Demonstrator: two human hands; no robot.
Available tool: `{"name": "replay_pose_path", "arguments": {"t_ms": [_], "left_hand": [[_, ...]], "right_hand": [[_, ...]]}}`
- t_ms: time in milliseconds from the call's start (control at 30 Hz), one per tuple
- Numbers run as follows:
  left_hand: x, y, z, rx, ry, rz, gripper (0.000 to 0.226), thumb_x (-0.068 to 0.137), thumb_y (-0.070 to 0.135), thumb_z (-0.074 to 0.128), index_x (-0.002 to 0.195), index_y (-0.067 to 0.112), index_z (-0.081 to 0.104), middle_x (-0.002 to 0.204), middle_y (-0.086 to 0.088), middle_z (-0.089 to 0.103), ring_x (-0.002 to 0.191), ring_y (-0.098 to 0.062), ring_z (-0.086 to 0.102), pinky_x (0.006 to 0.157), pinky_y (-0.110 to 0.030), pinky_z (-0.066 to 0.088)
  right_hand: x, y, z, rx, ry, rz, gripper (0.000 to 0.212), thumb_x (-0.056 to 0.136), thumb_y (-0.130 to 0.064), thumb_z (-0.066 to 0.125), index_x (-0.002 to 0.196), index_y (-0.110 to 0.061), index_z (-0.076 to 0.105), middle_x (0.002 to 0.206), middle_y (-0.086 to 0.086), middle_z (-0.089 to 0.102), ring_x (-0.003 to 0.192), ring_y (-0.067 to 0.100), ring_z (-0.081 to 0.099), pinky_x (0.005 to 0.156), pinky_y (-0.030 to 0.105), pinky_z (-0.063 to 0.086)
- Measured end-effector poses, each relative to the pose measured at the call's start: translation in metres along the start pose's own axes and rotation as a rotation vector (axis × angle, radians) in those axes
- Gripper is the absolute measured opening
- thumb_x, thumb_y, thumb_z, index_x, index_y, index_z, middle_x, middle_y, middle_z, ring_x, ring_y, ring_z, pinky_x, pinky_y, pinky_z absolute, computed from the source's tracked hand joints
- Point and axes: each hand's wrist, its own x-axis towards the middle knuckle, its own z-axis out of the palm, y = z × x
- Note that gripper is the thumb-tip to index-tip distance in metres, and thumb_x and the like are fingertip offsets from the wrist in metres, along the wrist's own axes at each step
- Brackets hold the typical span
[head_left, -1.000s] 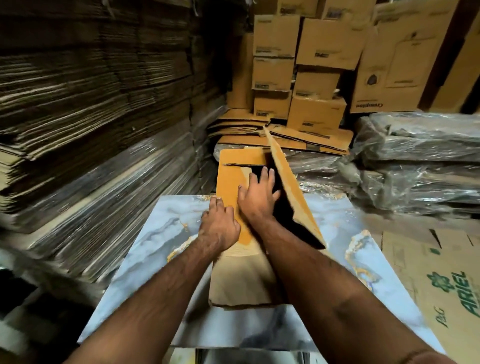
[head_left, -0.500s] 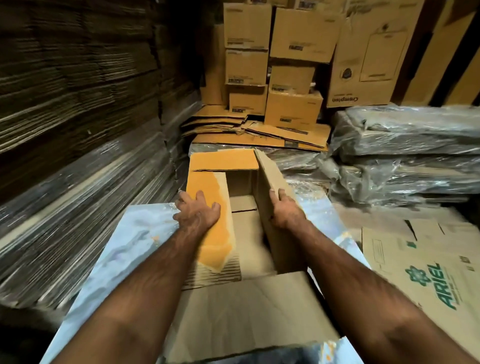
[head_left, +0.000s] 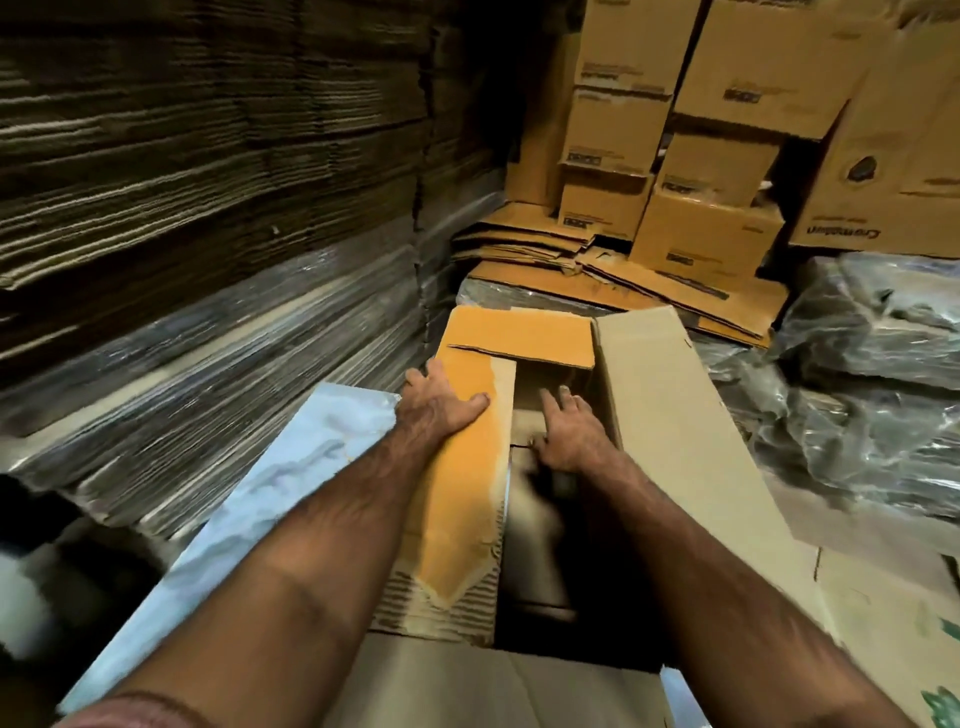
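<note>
Pressed flat under the left hand (head_left: 441, 402), fingers spread, is the orange left flap (head_left: 462, 493) of the brown cardboard box (head_left: 467, 686), set on a pale marbled board (head_left: 291, 467). The right hand (head_left: 569, 431), earlier gripped on the right flap (head_left: 675, 441), is now lowered inside, fingers straight; its contact is lost in blur and shadow.

The open carton (head_left: 670, 415) sits on the table (head_left: 291, 467), stacked boxes (head_left: 701, 234) behind it.
</note>
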Motion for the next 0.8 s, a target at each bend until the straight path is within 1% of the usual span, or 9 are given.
{"name": "replay_pose_path", "arguments": {"t_ms": [200, 267, 333, 367, 467, 567, 633, 700, 800], "left_hand": [[0.024, 0.004, 0.005, -0.025, 0.043, -0.035, 0.086, 0.072, 0.071, 0.066, 0.132, 0.018, 0.035, 0.135, -0.015, 0.042, 0.123, -0.035, 0.046, 0.097, -0.044, 0.045], [0.032, 0.006, 0.008, 0.021, 0.033, -0.012, 0.090, 0.075, 0.070, 0.064, 0.140, 0.018, 0.030, 0.149, -0.020, 0.027, 0.132, -0.039, 0.038, 0.101, -0.047, 0.043], [0.037, 0.008, 0.010, 0.113, 0.018, 0.030, 0.100, 0.079, 0.071, 0.058, 0.154, 0.021, 0.013, 0.161, -0.020, 0.000, 0.142, -0.044, 0.023, 0.106, -0.052, 0.038], [0.039, 0.009, 0.011, 0.136, -0.001, 0.041, 0.103, 0.081, 0.071, 0.056, 0.156, 0.023, 0.005, 0.162, -0.020, -0.006, 0.143, -0.045, 0.022, 0.107, -0.052, 0.037], [0.042, 0.008, 0.013, 0.122, -0.075, 0.043, 0.102, 0.083, 0.073, 0.050, 0.158, 0.024, 0.000, 0.161, -0.021, 0.009, 0.140, -0.042, 0.033, 0.106, -0.050, 0.038], [0.042, 0.004, 0.015, 0.109, -0.070, 0.062, 0.101, 0.084, 0.074, 0.048, 0.157, 0.022, 0.001, 0.151, -0.019, 0.033, 0.135, -0.038, 0.040, 0.105, -0.049, 0.039], [0.043, 0.003, 0.015, 0.105, -0.064, 0.070, 0.101, 0.084, 0.074, 0.047, 0.157, 0.022, 0.002, 0.149, -0.018, 0.036, 0.134, -0.038, 0.041, 0.106, -0.049, 0.039], [0.044, 0.004, 0.016, 0.103, -0.057, 0.076, 0.100, 0.084, 0.074, 0.047, 0.157, 0.022, 0.002, 0.150, -0.018, 0.036, 0.134, -0.038, 0.041, 0.106, -0.049, 0.039], [0.046, 0.003, 0.018, 0.105, -0.047, 0.084, 0.099, 0.084, 0.074, 0.046, 0.157, 0.024, 0.002, 0.153, -0.017, 0.033, 0.134, -0.038, 0.041, 0.105, -0.050, 0.040]], "right_hand": [[0.043, 0.009, 0.003, 0.016, -0.128, 0.076, 0.087, 0.095, -0.018, 0.055, 0.158, -0.023, -0.004, 0.164, 0.010, -0.018, 0.151, 0.032, -0.010, 0.122, 0.048, 0.009], [0.056, 0.013, -0.002, -0.029, -0.109, 0.064, 0.088, 0.095, -0.025, 0.057, 0.158, -0.023, -0.004, 0.164, 0.011, -0.017, 0.151, 0.033, -0.012, 0.122, 0.048, 0.008], [0.067, 0.016, -0.009, -0.121, -0.079, 0.031, 0.089, 0.095, -0.037, 0.056, 0.158, -0.024, -0.006, 0.164, 0.014, -0.014, 0.151, 0.035, -0.010, 0.123, 0.049, 0.007], [0.071, 0.016, -0.011, -0.165, -0.072, 0.021, 0.091, 0.095, -0.041, 0.055, 0.158, -0.025, -0.008, 0.163, 0.015, -0.014, 0.150, 0.036, -0.010, 0.123, 0.050, 0.005], [0.085, 0.016, -0.012, -0.217, -0.056, 0.031, 0.098, 0.092, -0.047, 0.058, 0.156, -0.026, -0.014, 0.162, 0.015, -0.019, 0.149, 0.038, -0.015, 0.122, 0.054, -0.001], [0.105, 0.020, -0.021, -0.236, 0.085, 0.031, 0.100, 0.090, -0.051, 0.058, 0.156, -0.026, -0.013, 0.162, 0.012, -0.023, 0.149, 0.037, -0.018, 0.121, 0.057, -0.001], [0.122, 0.026, -0.033, -0.241, 0.195, 0.016, 0.099, 0.090, -0.053, 0.057, 0.156, -0.026, -0.012, 0.160, 0.011, -0.029, 0.148, 0.037, -0.021, 0.120, 0.060, -0.001], [0.140, 0.035, -0.048, -0.230, 0.222, 0.026, 0.099, 0.090, -0.054, 0.056, 0.156, -0.026, -0.012, 0.160, 0.010, -0.030, 0.149, 0.037, -0.019, 0.118, 0.063, 0.002], [0.163, 0.049, -0.060, -0.243, 0.130, 0.061, 0.103, 0.087, -0.064, 0.054, 0.157, -0.026, -0.012, 0.165, 0.008, -0.011, 0.151, 0.038, -0.006, 0.117, 0.066, 0.007]]}}
